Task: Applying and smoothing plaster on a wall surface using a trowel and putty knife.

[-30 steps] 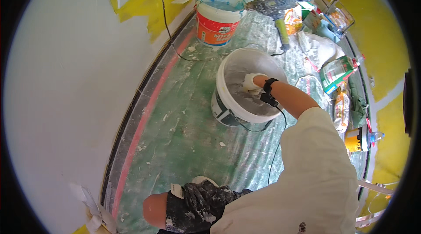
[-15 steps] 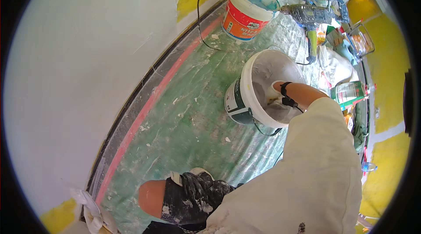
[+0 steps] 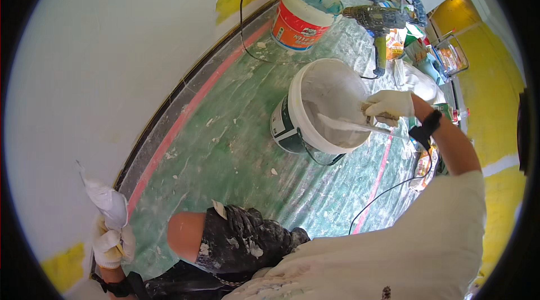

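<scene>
My right hand point(image 3: 389, 104), in a white glove, is closed on a wide putty knife point(image 3: 350, 125), its blade seen nearly edge-on with pale paste along it. It is above the right rim of a white bucket point(image 3: 297, 110), whose inside is coated with grey-white paste point(image 3: 332, 95). At the lower left, by the wall, my gloved left hand point(image 3: 114, 246) is closed around a white, smooth, rounded thing with a thin pointed tip point(image 3: 106, 201). What that thing is cannot be made out, and its lower part is hidden by the fingers.
A red-and-white bucket point(image 3: 301, 25) with blue stains stands farther off. Beside it is a power mixer drill point(image 3: 379, 17). Green sheeting point(image 3: 236, 148) covers the floor along the pale wall point(image 3: 107, 69). A black cable point(image 3: 388, 190) runs from my right wristband.
My right hand has come up out of the bucket, with the putty knife now visible. My left hand has come into view at the lower left with the white thing.
</scene>
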Available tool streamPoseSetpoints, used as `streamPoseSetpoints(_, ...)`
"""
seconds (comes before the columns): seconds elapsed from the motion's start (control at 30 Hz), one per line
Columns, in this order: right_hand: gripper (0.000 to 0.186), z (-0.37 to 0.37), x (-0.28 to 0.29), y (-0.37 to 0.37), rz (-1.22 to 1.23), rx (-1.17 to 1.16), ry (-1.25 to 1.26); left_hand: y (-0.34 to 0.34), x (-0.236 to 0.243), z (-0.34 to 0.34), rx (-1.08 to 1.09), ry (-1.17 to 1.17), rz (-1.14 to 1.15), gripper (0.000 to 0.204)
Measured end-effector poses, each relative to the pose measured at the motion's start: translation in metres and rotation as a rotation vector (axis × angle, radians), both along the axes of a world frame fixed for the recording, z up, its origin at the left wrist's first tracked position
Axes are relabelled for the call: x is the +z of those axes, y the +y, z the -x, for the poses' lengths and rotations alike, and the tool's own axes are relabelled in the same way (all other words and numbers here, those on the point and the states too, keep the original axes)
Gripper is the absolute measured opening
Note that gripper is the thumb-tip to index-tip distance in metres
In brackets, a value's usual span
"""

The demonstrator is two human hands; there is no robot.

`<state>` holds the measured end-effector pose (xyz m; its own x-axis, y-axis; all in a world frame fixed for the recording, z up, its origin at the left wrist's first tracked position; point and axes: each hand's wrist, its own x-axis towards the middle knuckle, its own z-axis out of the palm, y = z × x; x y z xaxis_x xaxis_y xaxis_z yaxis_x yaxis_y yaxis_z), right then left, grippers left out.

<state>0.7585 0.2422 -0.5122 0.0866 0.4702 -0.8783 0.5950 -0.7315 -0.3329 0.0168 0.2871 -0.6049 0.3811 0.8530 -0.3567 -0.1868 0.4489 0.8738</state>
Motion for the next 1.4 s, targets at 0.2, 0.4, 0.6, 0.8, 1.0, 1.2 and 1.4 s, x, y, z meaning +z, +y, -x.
streamPoseSetpoints(0.2,0.039,0.055,-0.001,-0.047,-0.561,0.070,-0.115,0.009,0.019,-0.036,-0.135,0.004,-0.024,0.066)
streamPoseSetpoints(0.4,0.039,0.190,-0.021,0.007,-0.716,0.183,0.357,0.019,0.034,-0.046,-0.560,0.064,0.021,0.048)
streamPoseSetpoints(0.6,0.029,0.402,-0.067,0.101,-0.853,0.616,0.830,-0.012,0.023,0.015,-0.596,0.214,0.050,0.034)
streamPoseSetpoints(0.8,0.026,0.538,-0.093,0.112,-0.893,1.056,0.757,-0.132,0.008,0.111,-0.237,-0.076,0.050,0.036)
streamPoseSetpoints(1.0,0.026,0.545,-0.126,0.104,-0.769,1.211,0.333,-0.197,0.016,0.132,0.021,-0.141,0.058,0.037)
streamPoseSetpoints(1.2,0.024,0.482,-0.118,0.093,-0.527,0.715,1.048,-0.229,0.097,0.128,0.186,0.067,-0.113,0.027)
streamPoseSetpoints(1.4,0.025,0.571,-0.061,-0.031,-0.663,0.898,1.154,-0.269,0.125,0.126,0.491,0.059,-0.229,0.030)
